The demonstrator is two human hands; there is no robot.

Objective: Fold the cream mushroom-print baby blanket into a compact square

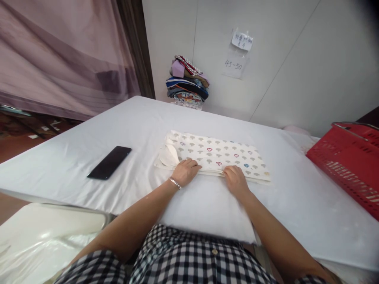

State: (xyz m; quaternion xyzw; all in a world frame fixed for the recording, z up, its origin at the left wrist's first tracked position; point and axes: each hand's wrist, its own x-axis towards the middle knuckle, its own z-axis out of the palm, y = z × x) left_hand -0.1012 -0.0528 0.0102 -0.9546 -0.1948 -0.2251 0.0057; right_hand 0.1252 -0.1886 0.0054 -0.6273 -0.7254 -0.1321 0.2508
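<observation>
A folded white printed cloth (pixel 219 152) with small grey, red and blue mushroom shapes lies flat on the white-covered table. Its layers show along the near edge, and at its left end one corner is turned back in a loose curl. My left hand (pixel 186 172), with a silver bracelet at the wrist, has its fingers closed on the near edge, left of the middle. A little to the right, my right hand (pixel 235 179) pinches the same edge between thumb and fingers. The fingertips of both hands are partly hidden.
A black phone (pixel 109 163) rests left of the cloth on the table (pixel 142 126). At the right edge stands a red plastic basket (pixel 349 157) with a metal handle. Folded clothes (pixel 188 83) are stacked at the back wall, near a paper sign (pixel 233 65) reading 45-50.
</observation>
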